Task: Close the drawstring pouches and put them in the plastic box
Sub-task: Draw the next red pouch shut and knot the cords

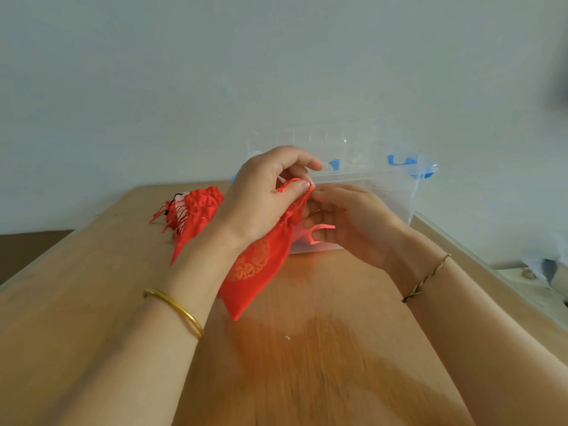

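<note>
While the left hand pinched the red cord, the pouch hung from it, long axis slanting toward the table's near edge; the right hand, fingers closed at the gathered neck, sat nearer the plastic box behind

Your left hand and right hand are meeting over the middle of the table, holding a pouch between them, its lower end trailing toward you. The plastic box is sitting just behind your hands. The pile of pouches is lying left of the box, behind your left wrist.
</note>
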The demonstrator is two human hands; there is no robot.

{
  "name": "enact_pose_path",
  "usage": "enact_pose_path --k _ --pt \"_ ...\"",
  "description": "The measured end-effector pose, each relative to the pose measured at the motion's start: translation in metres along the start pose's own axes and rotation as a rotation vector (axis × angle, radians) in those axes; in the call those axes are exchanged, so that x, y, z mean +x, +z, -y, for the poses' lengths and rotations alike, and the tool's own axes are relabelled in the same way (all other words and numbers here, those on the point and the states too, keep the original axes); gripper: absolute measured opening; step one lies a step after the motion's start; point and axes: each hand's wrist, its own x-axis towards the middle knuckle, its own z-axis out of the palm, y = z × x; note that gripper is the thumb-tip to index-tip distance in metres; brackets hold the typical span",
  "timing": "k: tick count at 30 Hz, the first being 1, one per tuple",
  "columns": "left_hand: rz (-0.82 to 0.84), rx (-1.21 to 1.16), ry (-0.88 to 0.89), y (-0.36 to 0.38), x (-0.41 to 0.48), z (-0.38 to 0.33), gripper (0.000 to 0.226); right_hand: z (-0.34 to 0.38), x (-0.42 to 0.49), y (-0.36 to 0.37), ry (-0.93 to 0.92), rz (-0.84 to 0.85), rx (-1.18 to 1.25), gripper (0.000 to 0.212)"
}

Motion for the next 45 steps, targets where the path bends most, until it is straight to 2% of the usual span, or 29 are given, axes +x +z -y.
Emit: enact_pose_path --k 5,11,15,19,23,27,29,31,33,35,38,42,45 --pt "-0.063 -0.030 -0.002 0.001 0.001 0.000 0.025 0.000 -0.001 0.002 0.028 0.053 0.086 0.019" --pt "-0.081 -0.100 -0.074 -0.007 0.002 0.011 0.021 0.000 0.001 -0.002 -0.056 -0.100 0.018 0.022" --pt "-0.016 -0.038 -0.142 -0.015 0.003 0.018 0.018 0.000 0.001 -0.005 -0.138 -0.215 -0.086 0.028" --pt "0.094 0.049 -0.200 -0.027 0.003 0.022 0.015 -0.001 -0.001 -0.009 -0.134 -0.305 -0.041 0.030" --pt "0.179 -0.039 -0.269 -0.034 0.000 0.026 0.033 -0.004 -0.001 -0.013 -0.090 -0.338 0.087 0.029" --pt "0.205 -0.148 -0.373 -0.038 -0.004 0.027 0.049 -0.005 -0.001 -0.015 -0.084 -0.386 0.080 0.029" --pt "0.128 -0.109 -0.421 -0.040 -0.005 0.029 0.054 -0.006 -0.002 -0.018 -0.094 -0.472 -0.023 0.027" --pt "0.050 -0.115 -0.468 -0.042 -0.005 0.029 0.052 -0.010 -0.002 -0.021 -0.093 -0.557 -0.264 0.022" --pt "0.005 -0.273 -0.463 -0.039 -0.004 0.023 0.052 -0.015 0.000 -0.022 -0.065 -0.578 -0.420 0.018" --pt "-0.005 -0.505 -0.392 -0.033 -0.001 0.016 0.055 -0.020 0.001 -0.021 -0.031 -0.552 -0.453 0.020" --pt "0.051 -0.678 -0.380 -0.024 0.000 0.008 0.048 -0.021 0.001 -0.019 -0.028 -0.522 -0.440 0.023" --pt "0.193 -0.440 -0.431 -0.018 -0.002 0.006 0.018 -0.008 -0.002 -0.013 -0.167 -0.490 -0.201 0.025" --pt "0.288 -0.305 -0.422 -0.015 -0.003 0.000 0.009 0.001 -0.007 -0.004 -0.258 -0.385 -0.136 0.026"
